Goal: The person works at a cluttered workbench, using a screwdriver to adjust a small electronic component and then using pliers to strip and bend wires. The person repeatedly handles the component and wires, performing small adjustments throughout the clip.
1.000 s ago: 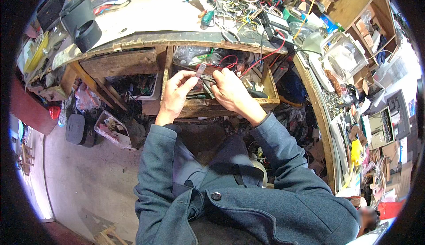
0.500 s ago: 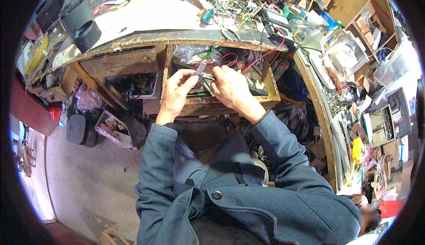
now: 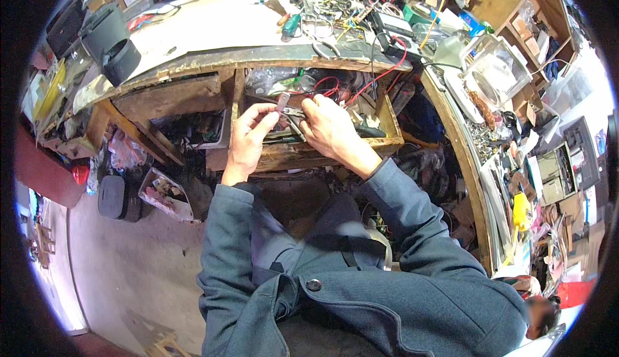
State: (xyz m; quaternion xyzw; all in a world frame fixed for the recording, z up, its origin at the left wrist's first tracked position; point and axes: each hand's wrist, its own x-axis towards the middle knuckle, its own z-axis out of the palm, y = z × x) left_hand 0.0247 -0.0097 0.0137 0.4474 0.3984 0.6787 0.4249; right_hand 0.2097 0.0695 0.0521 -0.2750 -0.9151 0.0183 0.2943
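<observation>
Over an open wooden drawer [image 3: 300,158], my two hands work close together. My left hand [image 3: 246,143] pinches a small flat, pale strip [image 3: 282,101] upright between thumb and fingertips. My right hand [image 3: 330,128] is closed around a metal tool that looks like pliers [image 3: 294,125]; its front end meets or nearly meets the strip, and my fingers hide part of it. Inside the drawer, behind my hands, lie clear plastic bags [image 3: 265,79] and a red wire [image 3: 327,87].
On the bench [image 3: 213,31] lie a green-handled screwdriver [image 3: 290,25], scissors-like tools and tangled wires. A meter [image 3: 394,27] has red and black leads. Dark cylindrical containers [image 3: 120,60] stand left. A box [image 3: 166,194] sits on the floor. Another person [image 3: 543,315] appears lower right.
The view has shifted slightly, so the bench and hands sit a little further left and up. Both hands keep their grips, and the strip stays upright.
</observation>
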